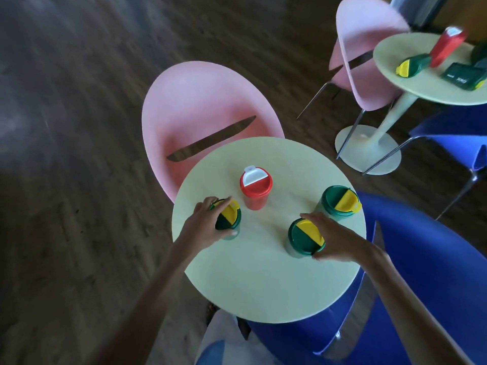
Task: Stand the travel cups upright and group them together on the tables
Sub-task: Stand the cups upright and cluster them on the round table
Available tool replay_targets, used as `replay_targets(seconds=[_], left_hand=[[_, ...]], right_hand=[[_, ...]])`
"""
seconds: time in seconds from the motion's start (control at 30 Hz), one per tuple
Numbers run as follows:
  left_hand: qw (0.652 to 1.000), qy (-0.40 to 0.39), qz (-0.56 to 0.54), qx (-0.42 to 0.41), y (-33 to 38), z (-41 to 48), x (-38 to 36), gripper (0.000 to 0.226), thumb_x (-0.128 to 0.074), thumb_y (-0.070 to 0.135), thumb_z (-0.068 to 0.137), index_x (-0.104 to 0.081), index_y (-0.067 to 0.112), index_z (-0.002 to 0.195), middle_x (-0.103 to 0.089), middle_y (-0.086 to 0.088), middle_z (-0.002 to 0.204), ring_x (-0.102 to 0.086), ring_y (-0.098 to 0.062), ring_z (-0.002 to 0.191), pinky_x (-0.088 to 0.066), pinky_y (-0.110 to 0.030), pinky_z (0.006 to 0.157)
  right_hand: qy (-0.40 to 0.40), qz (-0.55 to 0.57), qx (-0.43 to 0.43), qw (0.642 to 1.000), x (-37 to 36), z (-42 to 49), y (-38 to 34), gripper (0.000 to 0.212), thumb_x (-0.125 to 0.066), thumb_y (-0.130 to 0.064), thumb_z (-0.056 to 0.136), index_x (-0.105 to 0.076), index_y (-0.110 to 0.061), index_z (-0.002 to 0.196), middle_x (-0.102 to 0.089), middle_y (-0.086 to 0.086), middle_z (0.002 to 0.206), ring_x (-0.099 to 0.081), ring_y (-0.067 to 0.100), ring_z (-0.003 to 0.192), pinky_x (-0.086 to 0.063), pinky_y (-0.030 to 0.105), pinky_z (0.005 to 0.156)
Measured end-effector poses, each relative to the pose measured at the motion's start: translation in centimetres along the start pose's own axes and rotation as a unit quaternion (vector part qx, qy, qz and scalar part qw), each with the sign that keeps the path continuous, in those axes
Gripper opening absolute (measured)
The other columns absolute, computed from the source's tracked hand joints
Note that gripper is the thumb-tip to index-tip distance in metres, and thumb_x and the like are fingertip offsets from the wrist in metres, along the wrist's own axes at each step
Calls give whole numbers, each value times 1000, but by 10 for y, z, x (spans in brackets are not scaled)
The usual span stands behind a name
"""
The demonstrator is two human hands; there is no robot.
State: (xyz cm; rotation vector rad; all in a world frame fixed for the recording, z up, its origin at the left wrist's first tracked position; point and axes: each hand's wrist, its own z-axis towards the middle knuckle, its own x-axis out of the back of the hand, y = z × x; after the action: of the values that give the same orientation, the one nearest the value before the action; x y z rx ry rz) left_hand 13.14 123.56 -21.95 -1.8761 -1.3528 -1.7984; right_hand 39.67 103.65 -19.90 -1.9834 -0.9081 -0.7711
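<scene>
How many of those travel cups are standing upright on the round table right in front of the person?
4. A red cup at the back, a green cup on the right, one green cup under the left hand and one under the right hand. None seem hidden.

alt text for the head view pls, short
Looking down at a round table, the left hand and right hand each grip the lid of an upright green cup. A red cup and third green cup stand nearby; cups lie tipped on a far table.
</scene>
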Motion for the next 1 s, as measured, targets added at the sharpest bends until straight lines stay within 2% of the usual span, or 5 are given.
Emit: replay_targets(seconds=[0.3, 0.53, 0.63, 0.77, 1.0], left_hand=[[994, 57, 57, 70, 6, -27, -1, 82, -68, 54, 70, -31, 28, 138, -50, -4, 111, -61, -30, 97, -51, -36, 73], [994, -44, -78, -65, -24, -15, 1, 96, -71, 28, 68, -18, 28, 148, -26, -2, 151, -32, -21, 138, -41, -40, 104], [990, -24, -130, -41, -17, -18, -5, 92, -77, 22, 68, -27, 28, 144, -33, -3, 137, -40, -18, 128, -39, -29, 100], [982, 80, -147, 85, 7, -36, -18, 87, -84, 47, 58, -37, 28, 129, -37, 1, 115, -50, -17, 98, -49, -34, 78], [981, 67, -171, 58, 2, -40, -36, 99, -85, 29, 62, -24, 14, 139, -26, 3, 121, -32, -21, 125, -35, -26, 94]], right_hand=[[4, 59, 0, 998, -6, -1, 2, 101, -74, -20, 67, -15, -34, 148, -27, -5, 147, -32, 16, 134, -40, 32, 101], [106, 50, -15, 993, -23, -5, -5, 104, -77, -52, 64, -19, -26, 147, -31, -4, 145, -38, 17, 131, -44, 37, 96], [110, 81, 17, 990, -29, -6, -5, 101, -77, -43, 65, -17, -31, 146, -28, -9, 148, -32, 14, 135, -44, 35, 99], [163, 63, -10, 985, -32, -9, -11, 95, -78, -50, 65, -28, -29, 143, -38, -9, 140, -41, 14, 128, -45, 32, 92], [172, 97, -32, 980, -46, -15, -8, 103, -79, -49, 64, -19, -32, 145, -34, -9, 145, -36, 12, 131, -43, 31, 95]])
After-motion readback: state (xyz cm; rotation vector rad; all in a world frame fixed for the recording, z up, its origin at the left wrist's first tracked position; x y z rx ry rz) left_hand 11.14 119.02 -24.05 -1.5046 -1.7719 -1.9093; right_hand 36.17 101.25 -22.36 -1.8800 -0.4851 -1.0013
